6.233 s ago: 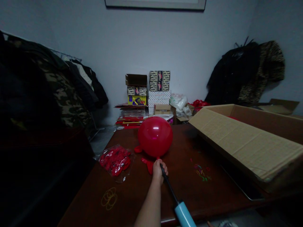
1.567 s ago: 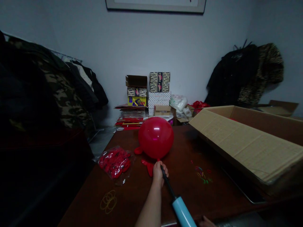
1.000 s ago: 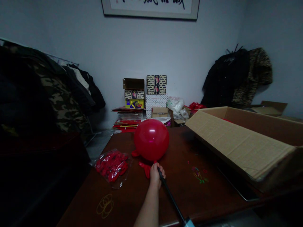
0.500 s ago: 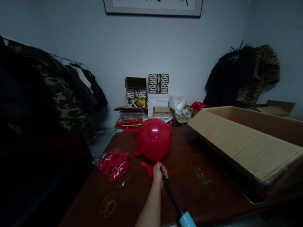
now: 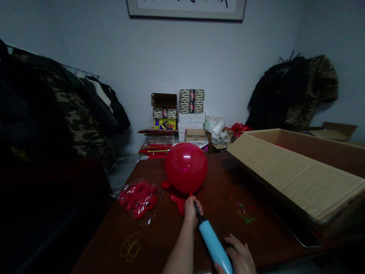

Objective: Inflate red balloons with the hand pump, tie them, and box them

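A round, inflated red balloon point(image 5: 186, 167) rises just above the table from my left hand point(image 5: 192, 209). That hand is closed around the balloon's neck and the black nozzle end of a hand pump. The pump's light blue barrel point(image 5: 213, 243) slants down toward the bottom edge. My right hand point(image 5: 239, 255) is at the barrel's lower end, thumb on one side and fingers on the other, gripping it loosely. Its lower part is cut off by the frame. Beneath the balloon lie limp red pieces point(image 5: 179, 204), which look like uninflated balloons.
On the brown table point(image 5: 159, 243), a clear bag of red items point(image 5: 138, 199) and yellow rubber bands point(image 5: 130, 246) lie left. Small coloured bits point(image 5: 244, 214), a dark flat device point(image 5: 293, 224) and a large cardboard box point(image 5: 296, 171) are right. Stacked boxes point(image 5: 191, 121) stand behind.
The pump's blue barrel has slid up toward my left hand, covering most of the black shaft. My right hand has come into view at the barrel. The balloon looks about the same size.
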`<action>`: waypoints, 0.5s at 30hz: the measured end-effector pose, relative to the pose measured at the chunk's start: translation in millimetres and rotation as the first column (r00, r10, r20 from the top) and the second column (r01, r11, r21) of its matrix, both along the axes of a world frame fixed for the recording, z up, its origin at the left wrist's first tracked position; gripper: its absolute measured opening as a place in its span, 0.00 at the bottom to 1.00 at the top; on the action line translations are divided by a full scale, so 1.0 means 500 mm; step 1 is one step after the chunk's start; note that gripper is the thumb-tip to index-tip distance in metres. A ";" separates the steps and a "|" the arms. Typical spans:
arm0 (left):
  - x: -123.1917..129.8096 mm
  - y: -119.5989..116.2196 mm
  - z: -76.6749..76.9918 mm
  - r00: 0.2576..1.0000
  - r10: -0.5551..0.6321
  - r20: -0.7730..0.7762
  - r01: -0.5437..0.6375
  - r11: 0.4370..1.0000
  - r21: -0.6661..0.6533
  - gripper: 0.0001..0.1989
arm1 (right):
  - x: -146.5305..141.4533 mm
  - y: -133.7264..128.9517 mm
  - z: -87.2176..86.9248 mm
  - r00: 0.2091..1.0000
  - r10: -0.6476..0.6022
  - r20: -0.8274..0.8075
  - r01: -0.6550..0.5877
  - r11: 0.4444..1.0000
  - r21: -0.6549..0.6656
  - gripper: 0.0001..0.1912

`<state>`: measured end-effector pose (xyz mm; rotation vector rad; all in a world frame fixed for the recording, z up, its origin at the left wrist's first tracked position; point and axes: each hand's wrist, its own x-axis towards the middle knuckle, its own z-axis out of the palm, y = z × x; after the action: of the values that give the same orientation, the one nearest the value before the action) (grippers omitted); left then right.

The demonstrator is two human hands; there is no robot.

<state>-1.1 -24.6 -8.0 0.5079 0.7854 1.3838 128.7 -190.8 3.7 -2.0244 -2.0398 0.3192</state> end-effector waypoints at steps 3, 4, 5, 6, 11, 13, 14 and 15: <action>0.001 0.005 -0.004 1.000 -0.006 -0.016 0.006 1.000 -0.001 0.13 | -0.008 0.014 0.023 0.998 0.057 -0.039 -0.060 0.994 -0.092 0.25; 0.000 0.006 -0.005 1.000 -0.007 -0.019 0.007 1.000 -0.003 0.12 | -0.009 0.016 0.027 0.997 0.067 -0.049 -0.072 0.991 -0.115 0.27; 0.000 0.008 -0.006 1.000 -0.006 -0.020 0.006 1.000 -0.004 0.12 | -0.010 0.017 0.030 0.996 0.069 -0.053 -0.075 0.989 -0.128 0.28; 0.000 0.009 -0.006 1.000 -0.004 -0.020 0.004 1.000 -0.003 0.12 | -0.009 0.017 0.033 0.997 0.064 -0.051 -0.070 0.989 -0.134 0.30; -0.001 0.008 -0.003 1.000 0.012 -0.016 -0.012 1.000 0.000 0.10 | -0.009 0.009 0.044 0.998 0.058 -0.026 -0.061 0.989 -0.134 0.32; -0.001 0.006 -0.001 1.000 0.014 -0.015 -0.014 1.000 -0.003 0.11 | -0.008 0.003 0.045 0.997 0.073 -0.023 -0.076 0.989 -0.130 0.30; -0.001 0.004 0.000 1.000 0.014 -0.015 -0.014 1.000 -0.003 0.12 | -0.006 -0.001 0.043 0.997 0.078 -0.020 -0.080 0.988 -0.133 0.30; -0.001 0.003 0.000 1.000 0.014 -0.014 -0.014 1.000 -0.002 0.12 | -0.004 -0.005 0.039 0.997 0.078 -0.010 -0.079 0.988 -0.130 0.30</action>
<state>-1.5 -23.0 -7.7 0.5122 0.8033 1.3935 126.5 -193.4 23.1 -2.0173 -2.1509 0.4848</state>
